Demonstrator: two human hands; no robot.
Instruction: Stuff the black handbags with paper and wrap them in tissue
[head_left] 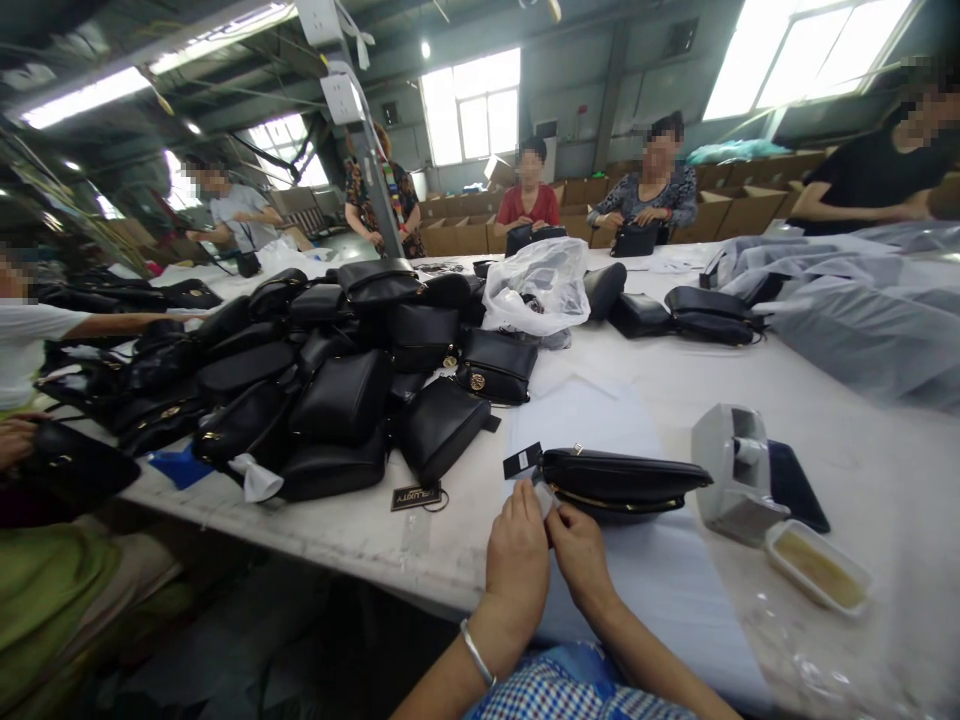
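A black handbag [622, 482] with a gold zip lies in front of me, its left end at my fingers. My left hand [517, 550], with a silver bangle on the wrist, is closed at that end, fingertips pressed together. Close beside it, my right hand [581, 555] pinches with thumb and forefinger. A small whitish, see-through piece [546, 497] shows between the two hands; exactly what each holds is hidden. Just beyond my left fingertips is a black hang tag [521, 462] with a small label. White sheets [660, 570] lie under the bag.
Many black bags [341, 400] are heaped on the left. A loose tag [416, 497] lies near the table edge. Right of my bag stand a grey tape dispenser [731, 470] and a shallow tray [819, 568]. A plastic bag [540, 285] sits behind. Several people work around the table.
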